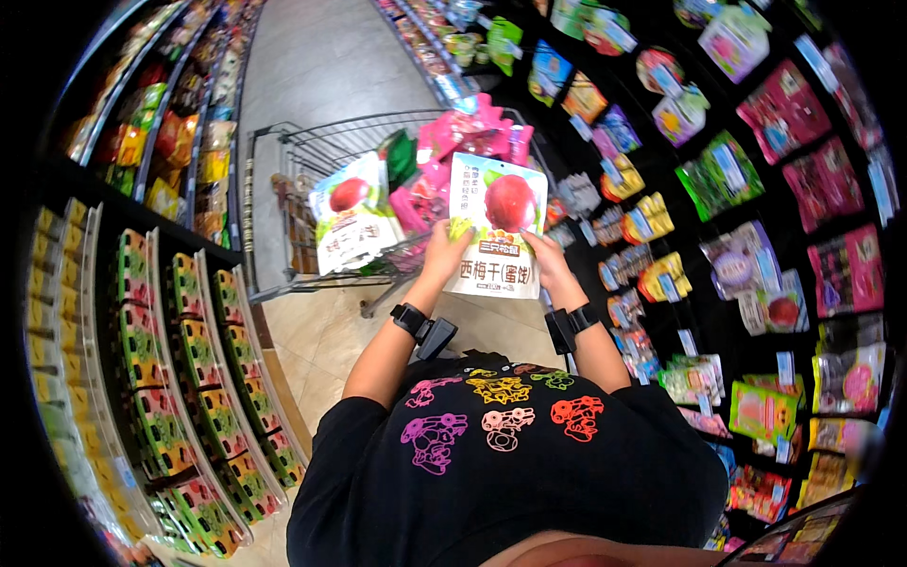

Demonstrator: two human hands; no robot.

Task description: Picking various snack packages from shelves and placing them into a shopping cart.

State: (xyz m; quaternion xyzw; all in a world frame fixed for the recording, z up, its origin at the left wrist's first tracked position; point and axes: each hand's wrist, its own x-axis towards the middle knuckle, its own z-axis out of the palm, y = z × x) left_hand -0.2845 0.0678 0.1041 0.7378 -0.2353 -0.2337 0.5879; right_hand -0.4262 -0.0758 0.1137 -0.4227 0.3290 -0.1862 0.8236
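Note:
Between my two hands is a white snack pouch (pixel 497 212) with a dark red plum pictured on it, its printed front facing me. My left hand (pixel 448 248) grips the pouch's left edge, and my right hand (pixel 549 256) grips its right edge. Beyond it stands a wire shopping cart (pixel 269 292). Inside the cart, a similar white pouch (pixel 353 220) leans at the left, beside several pink packages (pixel 453 135) and a dark green package (pixel 401 157). The held pouch is in front of the cart's near right part and hides some of the pink packages.
On the right, a black display wall carries hanging snack bags (pixel 786 110) with price tags. Shelves of boxed goods (pixel 152 397) run along the left, with more packaged snacks (pixel 181 138) farther off. Grey aisle floor (pixel 319 57) stretches beyond the cart; beige tiles (pixel 319 333) lie nearer me.

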